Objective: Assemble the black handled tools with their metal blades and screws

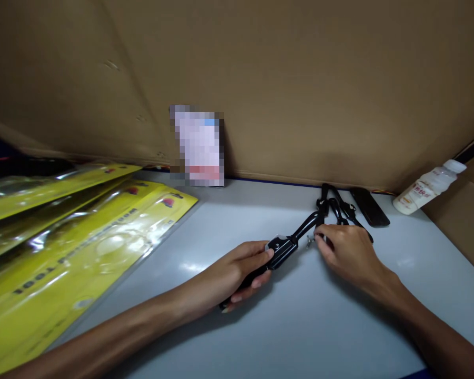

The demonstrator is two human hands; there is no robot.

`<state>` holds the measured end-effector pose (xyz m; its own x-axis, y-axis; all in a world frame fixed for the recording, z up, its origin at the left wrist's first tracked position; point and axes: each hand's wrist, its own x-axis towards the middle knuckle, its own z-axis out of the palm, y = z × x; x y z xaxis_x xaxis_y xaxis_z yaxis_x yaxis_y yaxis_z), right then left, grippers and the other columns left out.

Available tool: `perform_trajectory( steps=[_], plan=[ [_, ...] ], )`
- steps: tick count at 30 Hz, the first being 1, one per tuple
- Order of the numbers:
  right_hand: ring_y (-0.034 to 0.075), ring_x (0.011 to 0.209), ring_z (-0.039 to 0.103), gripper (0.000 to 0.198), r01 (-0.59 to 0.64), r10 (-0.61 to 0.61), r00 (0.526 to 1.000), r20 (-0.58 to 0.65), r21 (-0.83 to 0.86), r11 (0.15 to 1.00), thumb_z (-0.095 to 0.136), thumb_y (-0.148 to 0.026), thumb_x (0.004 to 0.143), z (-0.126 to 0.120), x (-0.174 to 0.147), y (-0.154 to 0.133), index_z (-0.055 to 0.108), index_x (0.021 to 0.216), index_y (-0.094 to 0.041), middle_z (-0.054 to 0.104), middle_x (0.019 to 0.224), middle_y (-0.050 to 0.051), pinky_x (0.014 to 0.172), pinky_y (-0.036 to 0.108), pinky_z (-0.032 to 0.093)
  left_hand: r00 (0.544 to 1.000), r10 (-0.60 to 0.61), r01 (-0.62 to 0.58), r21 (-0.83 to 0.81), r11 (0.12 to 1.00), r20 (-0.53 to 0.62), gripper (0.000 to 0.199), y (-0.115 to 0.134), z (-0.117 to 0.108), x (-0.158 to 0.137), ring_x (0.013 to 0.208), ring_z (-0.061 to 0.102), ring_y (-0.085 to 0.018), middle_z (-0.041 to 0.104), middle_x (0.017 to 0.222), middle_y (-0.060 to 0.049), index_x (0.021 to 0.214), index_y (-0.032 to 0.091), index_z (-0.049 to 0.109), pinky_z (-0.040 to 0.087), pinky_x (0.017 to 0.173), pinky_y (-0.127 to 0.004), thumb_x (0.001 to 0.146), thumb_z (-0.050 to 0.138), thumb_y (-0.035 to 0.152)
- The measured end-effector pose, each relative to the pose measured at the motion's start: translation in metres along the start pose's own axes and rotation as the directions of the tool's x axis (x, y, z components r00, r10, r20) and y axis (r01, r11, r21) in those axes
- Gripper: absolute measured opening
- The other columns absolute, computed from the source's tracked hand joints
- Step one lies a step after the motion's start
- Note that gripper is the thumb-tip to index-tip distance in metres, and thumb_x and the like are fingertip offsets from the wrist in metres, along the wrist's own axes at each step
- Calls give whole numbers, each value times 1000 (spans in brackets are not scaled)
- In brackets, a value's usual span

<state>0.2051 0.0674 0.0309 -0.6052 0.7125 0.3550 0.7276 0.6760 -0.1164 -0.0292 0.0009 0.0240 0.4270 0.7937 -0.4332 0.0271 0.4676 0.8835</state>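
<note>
A left hand (239, 268) closes firmly around the near handle of a glossy black tool (283, 253), thumb laid along its flat middle and fingers wrapped beneath, holding it at a slant above a pale tabletop (300, 326). The far handle (306, 223) points up and away toward a right hand (349, 255), whose thumb and index finger come together beside small silvery parts (309, 241); whether that pinch has hold of anything cannot be told. The tool looks like metal, likely stiff and solid, with some weight for its size and little risk of breaking. Its shiny coat could prove slippery, so the rounded handles offer the surest hold, with the thumb steadying the body and fingertips kept off the thin pale plate (277, 240) at its edge. The silvery parts look light and easily dropped, best taken between fingertips. Just beyond the right hand lie more black tools (351, 211), near a dark phone (371, 208) and a tilted bottle (423, 192) with a white cap. At left, yellow packages (102, 258) overlap under clear plastic, while a blurred-out panel (201, 147) stands before a brown cardboard wall (300, 95)
</note>
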Motion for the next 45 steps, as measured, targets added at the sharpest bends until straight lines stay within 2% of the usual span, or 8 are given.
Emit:
perform_trajectory(
  steps=[7, 12, 16, 24, 28, 31, 38, 45],
  plan=[
    [16, 50, 58, 16, -19, 21, 997, 76, -24, 1000, 55, -20, 89, 20, -6, -10, 69, 82, -17, 70, 67, 5, 50, 30, 33, 999, 15, -16, 26, 1000, 29, 36, -3, -1, 2, 35, 25, -4, 44, 59, 9, 81, 23, 40, 22, 29, -17, 87, 56, 54],
    [14, 60, 60, 11, -15, -29, 974, 224, 193, 981, 61, -10, 81, 3, -4, -13, 67, 75, -18, 69, 71, 2, 55, 28, 39, 999, 20, -21, 17, 1000, 40, 37, 0, 1, 1, 35, 26, -4, 44, 60, 9, 80, 23, 39, 23, 29, -17, 88, 54, 56],
    [11, 61, 54, 15, -71, -99, 943, 318, 481, 874, 65, -6, 74, -21, 0, -21, 62, 68, -19, 62, 68, -3, 56, 23, 41, 999, 34, -35, 21, 999, 24, 39, -1, 1, 2, 35, 26, -4, 43, 59, 9, 77, 22, 39, 23, 28, -16, 90, 52, 57],
    [11, 55, 49, 12, -166, 40, 979, 198, 670, 723, 61, -20, 86, -25, 1, -34, 60, 74, -19, 58, 64, -3, 50, 23, 38, 999, 24, -27, 110, 994, 26, 39, -4, 1, 4, 35, 29, -4, 46, 61, 8, 81, 22, 42, 26, 29, -17, 90, 47, 59],
    [13, 64, 52, 13, 48, 36, 990, -140, 554, 831, 61, -20, 89, -9, -1, -43, 60, 75, -19, 61, 70, -1, 58, 27, 41, 999, 45, -48, 174, 984, 23, 41, -4, 3, 5, 35, 31, -4, 46, 61, 8, 79, 22, 42, 25, 28, -16, 89, 47, 61],
    [14, 68, 52, 16, 155, -23, 961, -275, 471, 869, 61, -17, 90, 1, 0, -49, 60, 75, -18, 61, 70, 0, 64, 29, 41, 998, 61, -66, 204, 977, 27, 40, -4, 5, 4, 36, 32, -4, 45, 61, 8, 78, 22, 42, 26, 29, -16, 90, 46, 60],
    [15, 69, 51, 18, 195, -75, 951, -300, 395, 898, 57, -17, 95, 16, 2, -53, 60, 77, -17, 61, 71, 1, 62, 28, 42, 997, 66, -72, 245, 967, 32, 37, -4, 5, 5, 37, 32, -5, 44, 60, 7, 78, 22, 42, 28, 30, -17, 92, 41, 56],
    [18, 69, 45, 25, 455, -466, 857, -219, -102, 885, 48, -5, 95, 15, 3, -50, 61, 76, -14, 58, 69, 5, 57, 32, 32, 1000, 10, -15, 242, 970, 23, 33, -1, 6, 5, 38, 31, -6, 45, 61, 7, 83, 22, 42, 26, 32, -17, 94, 41, 53]
  ],
)
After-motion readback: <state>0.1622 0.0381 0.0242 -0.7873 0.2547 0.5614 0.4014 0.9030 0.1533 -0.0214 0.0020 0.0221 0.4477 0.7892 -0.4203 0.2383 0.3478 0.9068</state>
